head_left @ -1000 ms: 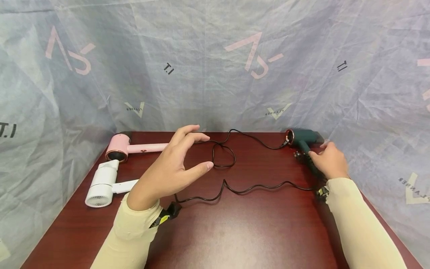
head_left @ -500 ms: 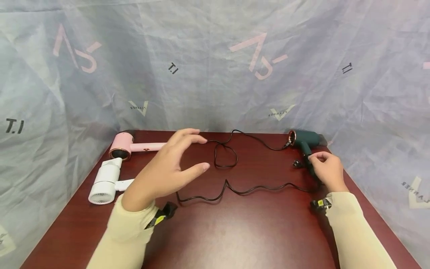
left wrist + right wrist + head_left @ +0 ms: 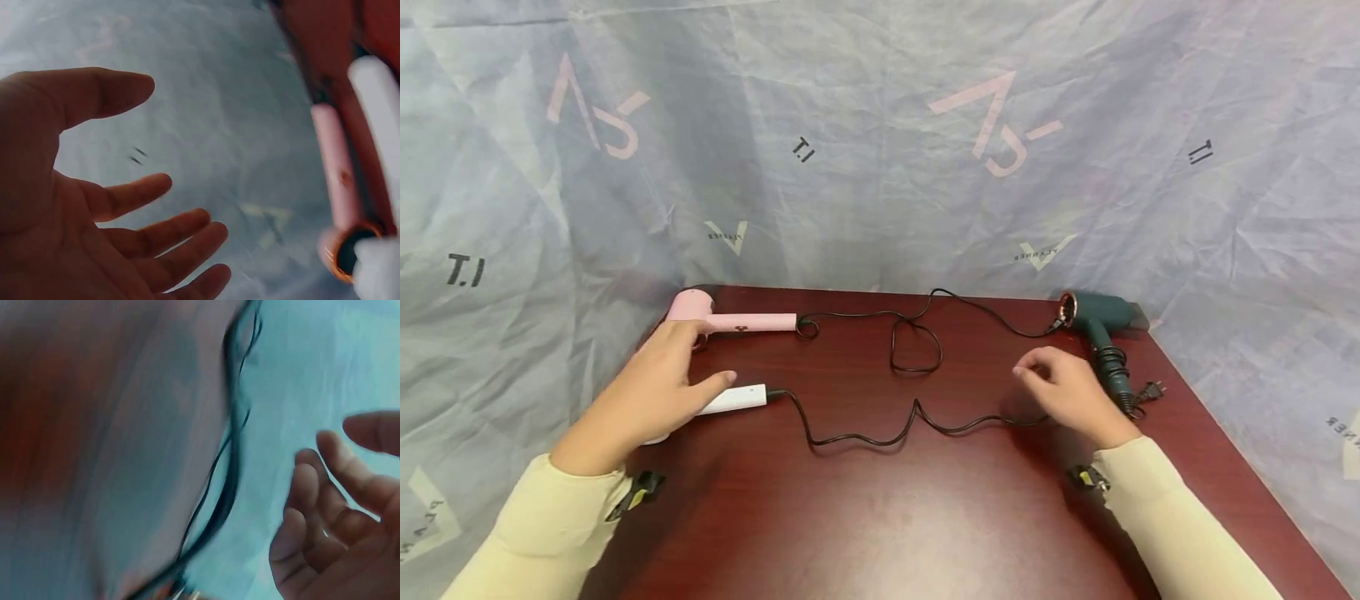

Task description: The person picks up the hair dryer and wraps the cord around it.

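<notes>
The white hair dryer [image 3: 733,399] lies on the left side of the counter [image 3: 880,508]. Most of it hides behind the left hand [image 3: 651,387], so only its handle [image 3: 748,396] and a tiny bit of its head show in the head view. The handle points across to the right, tipped a little away from the person. The left hand is much nearer to it and hangs over the head end. Its fingers and thumb are spread apart with nothing in them, and the left wrist view shows a gap between them and the dryer. A black cord [image 3: 951,432] wiggles from the handle's end over to the right hand [image 3: 1067,387], which hides where it goes. That hand's fingers are loosely bent, and I see nothing in them.

Just right of the right hand is the green hair dryer [image 3: 1105,311]. Its handle points back toward the person, with its own cord wrapped round it and a plug [image 3: 1150,392] beside it. Behind the white one lies the pink hair dryer [image 3: 752,322], its handle also pointing right. A thin cord [image 3: 917,370] runs from it, makes a loop, and ends by the green one's round mouth. A gray cloth [image 3: 865,208] hangs all around.
</notes>
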The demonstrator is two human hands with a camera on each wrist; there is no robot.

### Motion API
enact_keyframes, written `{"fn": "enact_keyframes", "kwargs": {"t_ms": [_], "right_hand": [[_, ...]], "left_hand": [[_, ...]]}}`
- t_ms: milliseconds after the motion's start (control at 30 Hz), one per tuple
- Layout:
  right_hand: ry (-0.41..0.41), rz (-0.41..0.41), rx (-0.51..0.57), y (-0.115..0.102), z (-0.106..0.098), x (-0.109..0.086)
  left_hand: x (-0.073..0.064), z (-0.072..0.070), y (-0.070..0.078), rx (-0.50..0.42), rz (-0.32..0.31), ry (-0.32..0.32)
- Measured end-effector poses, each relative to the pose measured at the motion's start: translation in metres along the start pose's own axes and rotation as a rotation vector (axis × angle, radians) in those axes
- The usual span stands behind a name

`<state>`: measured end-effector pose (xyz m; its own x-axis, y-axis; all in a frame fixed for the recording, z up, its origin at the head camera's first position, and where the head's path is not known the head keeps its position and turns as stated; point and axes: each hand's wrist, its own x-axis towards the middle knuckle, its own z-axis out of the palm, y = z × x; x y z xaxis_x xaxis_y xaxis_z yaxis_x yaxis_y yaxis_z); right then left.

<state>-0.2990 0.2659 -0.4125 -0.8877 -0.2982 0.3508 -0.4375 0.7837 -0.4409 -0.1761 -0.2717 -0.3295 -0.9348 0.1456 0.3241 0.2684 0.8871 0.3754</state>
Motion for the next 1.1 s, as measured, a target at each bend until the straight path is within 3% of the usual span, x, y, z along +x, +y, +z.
{"fn": "enact_keyframes", "kwargs": {"t_ms": [233,433,600,700,867,1100], "right_hand": [[-0.122,-0.163,0.176,-0.07,0.034,-0.014],[-0.177,-0.34,0.21,-0.105,0.06,-0.026],[-0.19,-0.4,0.047,-0.122,0.074,-0.029],[-0.24,-0.44,-0.03,-0.129,0.08,-0.029],[-0.296,-0.478,-0.073,-0.134,0.085,-0.031],[-0.274,-0.484,-0.065,-0.133,0.085,-0.033]], "left_hand": [[-0.006,0.011,-0.044,0.084,-0.2,-0.125],[-0.013,0.026,-0.077,0.138,-0.317,-0.149],[-0.019,0.036,-0.098,0.129,-0.396,-0.155],[-0.019,0.038,-0.106,0.11,-0.431,-0.162],[-0.015,0.039,-0.114,0.096,-0.453,-0.209],[-0.011,0.042,-0.122,0.074,-0.451,-0.25]]}}
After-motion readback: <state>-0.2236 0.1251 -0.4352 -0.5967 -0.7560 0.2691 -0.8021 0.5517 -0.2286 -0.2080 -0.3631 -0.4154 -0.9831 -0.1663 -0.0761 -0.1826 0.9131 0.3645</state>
